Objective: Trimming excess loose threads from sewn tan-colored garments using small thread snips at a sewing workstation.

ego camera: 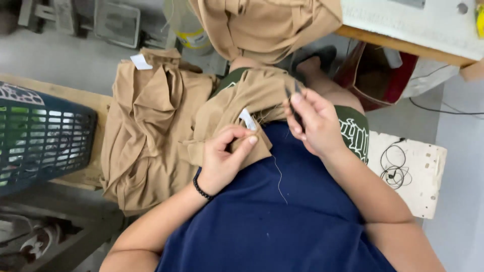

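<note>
My left hand (227,158) pinches the edge of a tan garment (237,100) that lies over my lap, close to a small white label (247,119) sewn into it. My right hand (315,126) holds small dark thread snips (294,100) with the blades pointing up, just right of the label. A loose pale thread (279,176) hangs from the fabric down over my navy shirt. A black band sits on my left wrist.
A pile of tan garments (151,126) lies on a wooden bench (55,93) to my left, beside a dark green plastic basket (40,141). More tan fabric (267,25) hangs from a table (403,48) ahead. Earphones (396,168) lie on a white board at right.
</note>
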